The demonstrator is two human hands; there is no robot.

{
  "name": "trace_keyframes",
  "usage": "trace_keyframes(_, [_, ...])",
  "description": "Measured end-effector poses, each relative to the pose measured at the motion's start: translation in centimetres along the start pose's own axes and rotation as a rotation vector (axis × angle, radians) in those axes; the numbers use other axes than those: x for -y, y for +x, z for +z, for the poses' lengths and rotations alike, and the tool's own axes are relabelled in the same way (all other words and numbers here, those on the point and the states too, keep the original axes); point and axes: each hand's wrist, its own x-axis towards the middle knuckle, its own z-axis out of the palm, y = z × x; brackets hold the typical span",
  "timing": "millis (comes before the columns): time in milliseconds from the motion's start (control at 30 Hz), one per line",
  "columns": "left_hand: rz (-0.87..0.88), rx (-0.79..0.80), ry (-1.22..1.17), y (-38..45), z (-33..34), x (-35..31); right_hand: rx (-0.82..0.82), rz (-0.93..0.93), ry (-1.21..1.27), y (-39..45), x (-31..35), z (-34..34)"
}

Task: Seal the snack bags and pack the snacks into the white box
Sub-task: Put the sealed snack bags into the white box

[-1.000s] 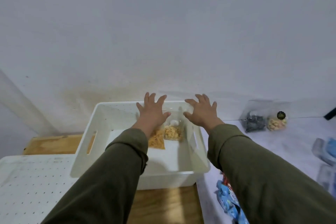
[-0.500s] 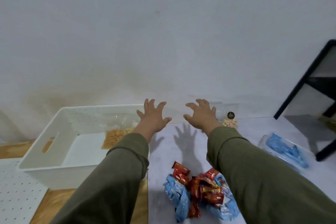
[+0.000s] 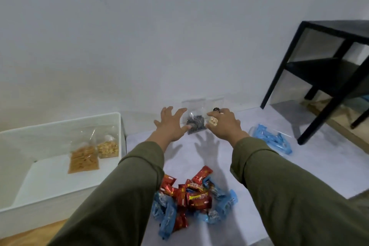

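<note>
Bags (image 3: pixel 83 159): two boxed, two outside (image 3: pixel 194 121).

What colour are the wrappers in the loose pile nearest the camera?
Red and blue, mixed together in the pile; seen in the head view.

left hand (image 3: pixel 171 125) and right hand (image 3: pixel 225 124) spread at 12 o'clock, flanking dark-snack bag (image 3: pixel 195 124) against wall, white box (image 3: pixel 60 126) at 9 o'clock holding two bags, wrapped snack pile (image 3: pixel 192 197) at 6 o'clock
</note>
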Motion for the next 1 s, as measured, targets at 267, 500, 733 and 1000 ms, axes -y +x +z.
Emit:
trace_keyframes(267, [-0.074, 0.03, -0.183, 6.4, 6.6, -2.2, 0.111, 0.051, 0.221, 7.7, -8.2, 1.8])
trace_keyframes(500, [-0.265, -0.113, -0.369, 12.8, 11.3, -3.2, 0.19, 0.006, 0.49, 16.3, -12.8, 3.4])
trace_keyframes(733, [-0.315, -0.222, -0.403, 15.6, 14.0, -2.3, 0.215, -0.06, 0.653, 20.6, -14.3, 6.1])
trace_keyframes(1000, [-0.275, -0.325, -0.52, 17.3, 14.7, -2.2, 0.21, -0.075, 0.778, 21.8, -13.7, 6.7])
